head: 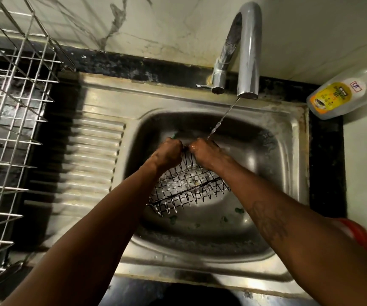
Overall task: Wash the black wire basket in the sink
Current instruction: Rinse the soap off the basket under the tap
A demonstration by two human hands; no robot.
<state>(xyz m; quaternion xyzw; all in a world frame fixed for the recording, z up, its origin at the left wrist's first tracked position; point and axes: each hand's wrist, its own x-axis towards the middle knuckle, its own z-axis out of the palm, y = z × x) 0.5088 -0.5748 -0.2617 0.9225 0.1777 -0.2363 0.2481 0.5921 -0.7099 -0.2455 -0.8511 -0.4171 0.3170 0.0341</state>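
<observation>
In the lower middle of the frame, the black wire basket [189, 188] is held tilted inside the bowl of the steel sink [288, 133], its near edge low and its far rim raised. At the centre of the frame that rim is clasped by both hands. The left grip [169, 151] and the right grip [204, 153] are each curled tightly round the wire, just beside one another. Beyond them, a thin water stream [223, 118] is seen falling from the tap [247, 51] onto the right grip. The step is probably best done if the basket is turned slowly, so that every wire is passed under the flow. At upper right a bottle [337, 96] is seen on the surface. Its yellow label is upside down, and the writing cannot be read surely.
</observation>
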